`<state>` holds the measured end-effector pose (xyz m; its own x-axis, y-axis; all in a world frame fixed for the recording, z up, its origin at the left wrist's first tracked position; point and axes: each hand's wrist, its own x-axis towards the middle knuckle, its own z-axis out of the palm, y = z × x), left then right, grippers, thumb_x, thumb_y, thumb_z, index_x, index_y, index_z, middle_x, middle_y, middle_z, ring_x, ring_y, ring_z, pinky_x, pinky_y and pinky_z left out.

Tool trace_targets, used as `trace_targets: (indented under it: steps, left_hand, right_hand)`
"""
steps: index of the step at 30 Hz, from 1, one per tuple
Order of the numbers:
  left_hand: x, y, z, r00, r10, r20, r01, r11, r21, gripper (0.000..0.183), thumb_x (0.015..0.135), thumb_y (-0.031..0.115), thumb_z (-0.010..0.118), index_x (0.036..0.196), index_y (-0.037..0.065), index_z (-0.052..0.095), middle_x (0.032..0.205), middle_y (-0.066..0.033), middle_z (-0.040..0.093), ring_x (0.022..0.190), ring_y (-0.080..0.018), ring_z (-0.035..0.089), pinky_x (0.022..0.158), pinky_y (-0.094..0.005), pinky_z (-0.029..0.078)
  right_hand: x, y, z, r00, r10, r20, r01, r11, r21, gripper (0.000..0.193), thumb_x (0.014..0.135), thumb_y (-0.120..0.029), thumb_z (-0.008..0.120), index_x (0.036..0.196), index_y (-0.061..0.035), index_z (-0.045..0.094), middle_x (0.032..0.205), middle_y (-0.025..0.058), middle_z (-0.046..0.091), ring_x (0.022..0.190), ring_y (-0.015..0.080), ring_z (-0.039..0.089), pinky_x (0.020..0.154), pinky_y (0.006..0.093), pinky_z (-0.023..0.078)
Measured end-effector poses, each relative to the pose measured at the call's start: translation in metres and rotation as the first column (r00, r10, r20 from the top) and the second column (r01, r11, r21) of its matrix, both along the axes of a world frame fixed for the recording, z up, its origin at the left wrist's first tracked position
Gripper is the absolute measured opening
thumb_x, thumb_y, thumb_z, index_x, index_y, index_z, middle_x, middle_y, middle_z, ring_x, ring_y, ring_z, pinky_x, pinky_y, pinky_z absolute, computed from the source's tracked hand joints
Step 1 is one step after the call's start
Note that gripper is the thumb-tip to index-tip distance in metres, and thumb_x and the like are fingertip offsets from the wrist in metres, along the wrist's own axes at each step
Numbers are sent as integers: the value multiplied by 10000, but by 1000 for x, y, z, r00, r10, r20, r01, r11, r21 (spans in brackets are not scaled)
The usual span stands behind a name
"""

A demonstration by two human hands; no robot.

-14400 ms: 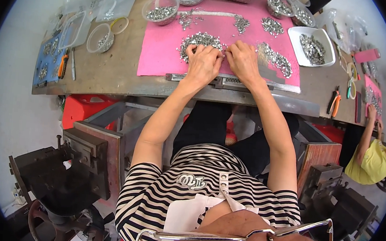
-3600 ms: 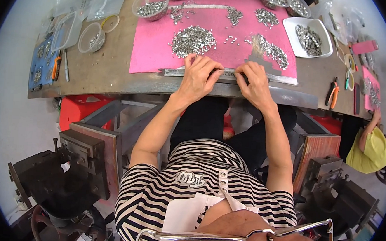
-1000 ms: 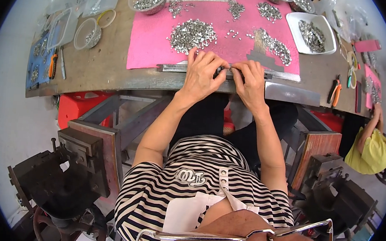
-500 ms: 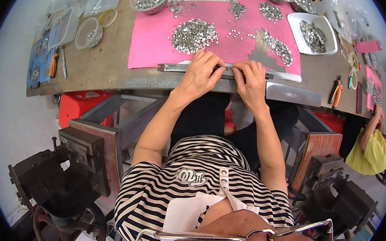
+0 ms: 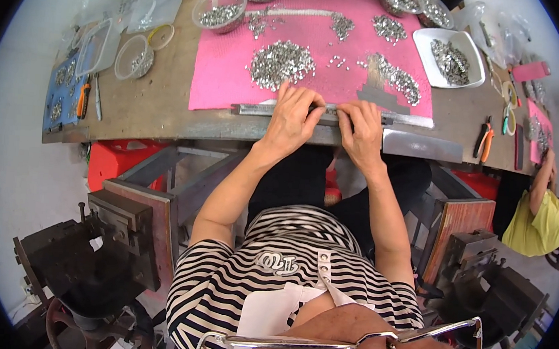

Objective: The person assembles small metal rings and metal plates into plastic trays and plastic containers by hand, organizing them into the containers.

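Note:
My left hand [image 5: 290, 119] rests at the near edge of the pink mat [image 5: 224, 81], over a long narrow metal bar [image 5: 253, 109]. Its thumb and fingers come together around something small and dark, mostly hidden. One of its fingers reaches to the near rim of a large pile of small silvery metal pieces [image 5: 280, 63]. Just to the right, my right hand [image 5: 363, 134] has its fingers bent and pressed onto the same bar; what lies under them is hidden. A short stretch of bar shows between both hands. Beside the right hand lies a flat metal plate [image 5: 423, 146].
Smaller piles of metal pieces [image 5: 398, 81] and dark grey strips [image 5: 380, 98] lie on the mat. Around it stand a white tray [image 5: 420, 53], clear tubs [image 5: 220, 9] and orange-handled pliers [image 5: 483, 139]. Another person in yellow [image 5: 538, 221] sits at the far right.
The table and mat appear slightly lower in the picture, as the view has shifted. Both hands stay at the bar, with only slight finger movement.

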<state>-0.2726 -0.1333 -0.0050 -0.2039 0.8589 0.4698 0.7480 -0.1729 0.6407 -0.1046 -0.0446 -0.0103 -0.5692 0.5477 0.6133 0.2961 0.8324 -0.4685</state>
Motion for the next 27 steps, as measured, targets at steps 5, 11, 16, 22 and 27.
trace_targets:
  steps: [5, 11, 16, 22, 27]
  left_hand:
    - [0, -2, -5, 999, -43, -17, 43, 999, 20, 81, 880, 41, 676, 931, 49, 613, 889, -95, 573, 902, -314, 561, 1082, -551, 367]
    - [2, -1, -3, 992, -26, -124, 28, 999, 17, 81, 887, 33, 649, 946, 41, 595, 910, -103, 561, 910, -314, 560, 1087, -542, 365]
    - [6, 1, -2, 980, 17, -199, -17, 1000, 1, 76, 888, 41, 629, 943, 49, 577, 904, -105, 544, 914, -314, 553, 1095, -563, 350]
    - [11, 3, -1, 975, 52, -215, -59, 998, -28, 108, 873, 53, 651, 942, 53, 568, 899, -104, 542, 909, -314, 551, 1122, -589, 319]
    - [14, 2, 1, 976, 90, -198, -94, 995, -12, 106, 871, 55, 668, 921, 54, 574, 880, -76, 555, 888, -292, 559, 1134, -580, 306]
  right_hand:
    - [0, -2, -2, 1000, 4, -14, -4, 1000, -11, 130, 838, -18, 716, 958, -41, 672, 921, 81, 620, 854, 281, 573, 755, 398, 432]
    - [0, 5, 7, 999, 45, 1, -45, 996, -79, 113, 851, -33, 708, 958, -40, 672, 900, 81, 614, 853, 275, 580, 779, 402, 428]
    - [-12, 45, 18, 999, 33, -2, -33, 999, -25, 85, 871, -39, 690, 956, -32, 694, 860, 98, 625, 794, 282, 607, 758, 388, 424]
    - [-44, 93, 12, 997, -4, 78, 6, 1000, -21, 64, 866, -72, 698, 912, -31, 717, 819, 118, 636, 806, 316, 626, 743, 446, 464]
    - [-62, 103, 0, 982, -29, 185, 21, 999, 46, 80, 852, -109, 709, 897, -44, 720, 834, 112, 653, 851, 315, 638, 760, 456, 466]
